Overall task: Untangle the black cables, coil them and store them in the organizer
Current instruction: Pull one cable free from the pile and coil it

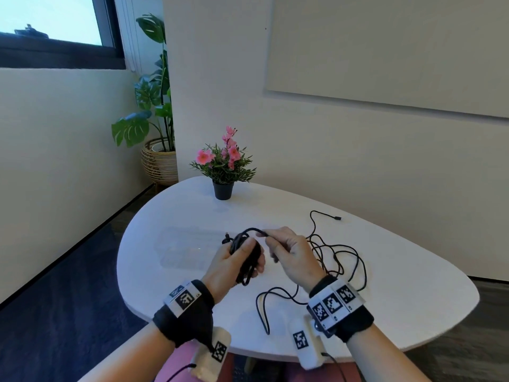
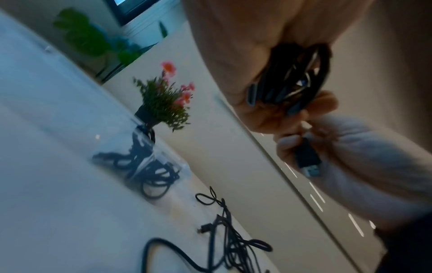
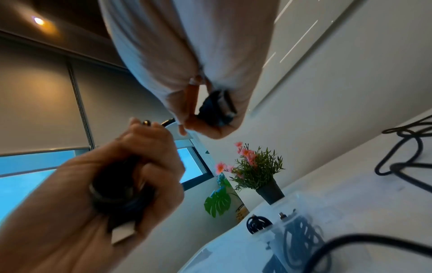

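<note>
My left hand (image 1: pixel 242 257) grips a coil of black cable (image 1: pixel 246 260) above the white table (image 1: pixel 192 299). The same coil (image 2: pixel 297 77) fills my palm in the left wrist view. My right hand (image 1: pixel 275 241) pinches the free end of this cable, just right of the coil, and its USB plug (image 2: pixel 307 158) sticks out between the fingers (image 2: pixel 287 142). A tangle of loose black cables (image 1: pixel 338 257) lies on the table to the right. The clear organizer (image 1: pixel 190 249) sits left of my hands with coiled cables (image 2: pixel 142 166) inside.
A small black pot of pink flowers (image 1: pixel 223 166) stands at the table's far edge. One thin cable end (image 1: pixel 337 218) reaches toward the far right. A cable loop (image 1: pixel 264 307) lies near the front edge. A large plant (image 1: pixel 154 106) is in the corner.
</note>
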Available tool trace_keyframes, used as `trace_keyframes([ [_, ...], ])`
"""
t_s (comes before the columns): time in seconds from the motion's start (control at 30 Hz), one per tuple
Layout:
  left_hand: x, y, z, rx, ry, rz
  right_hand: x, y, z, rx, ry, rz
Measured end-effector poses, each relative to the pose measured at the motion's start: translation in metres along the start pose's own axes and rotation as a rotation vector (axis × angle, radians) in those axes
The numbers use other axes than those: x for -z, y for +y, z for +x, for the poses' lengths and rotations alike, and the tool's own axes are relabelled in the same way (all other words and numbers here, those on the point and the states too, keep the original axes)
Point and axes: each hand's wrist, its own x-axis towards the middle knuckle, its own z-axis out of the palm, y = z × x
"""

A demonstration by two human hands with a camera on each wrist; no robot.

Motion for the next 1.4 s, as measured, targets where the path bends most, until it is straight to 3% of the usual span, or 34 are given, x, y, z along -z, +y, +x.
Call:
trace_keyframes([
  [0.13, 0.003, -0.008, 0.004, 0.122, 0.236, -0.072, -0.016, 0.007, -0.006, -0.022, 0.145, -0.012],
  [0.27, 0.0, -0.011, 0.007, 0.105, 0.278, -0.191, -0.043, 0.003, -0.01, -0.051, 0.231, 0.147],
  [0.37, 0.005, -0.007, 0.007, 0.12, 0.312, -0.238, -0.056, 0.004, -0.007, -0.092, 0.164, 0.113],
  [0.57, 0.023, -0.015, 0.005, 0.168, 0.497, -0.079, -0.075, 0.0, -0.007, -0.217, -0.022, 0.122],
  [0.77, 0.013, -0.024, -0.008, 0.076, 0.507, -0.043, -0.092, 0.0, 0.002, -0.34, 0.122, -0.035],
  [0.9, 0.02, -0.02, -0.007, 0.118, 0.53, -0.139, -0.093, -0.001, 0.007, -0.301, -0.012, -0.167],
  [1.03, 0.024, -0.013, -0.002, 0.185, 0.511, -0.298, -0.101, -0.007, 0.008, -0.397, -0.086, 0.063],
  [1.13, 0.027, -0.013, 0.0, 0.161, 0.545, -0.234, -0.11, -0.002, 0.005, -0.392, -0.136, 0.063],
  [1.27, 0.036, -0.011, -0.003, 0.037, 0.422, -0.132, -0.116, 0.006, 0.007, -0.338, -0.153, 0.036],
  [1.33, 0.041, -0.012, -0.001, 0.032, 0.357, -0.064, -0.118, 0.008, 0.009, -0.301, -0.137, 0.007],
  [1.4, 0.048, -0.014, 0.004, 0.057, 0.374, 0.034, -0.119, 0.008, 0.013, -0.249, -0.113, -0.034],
])
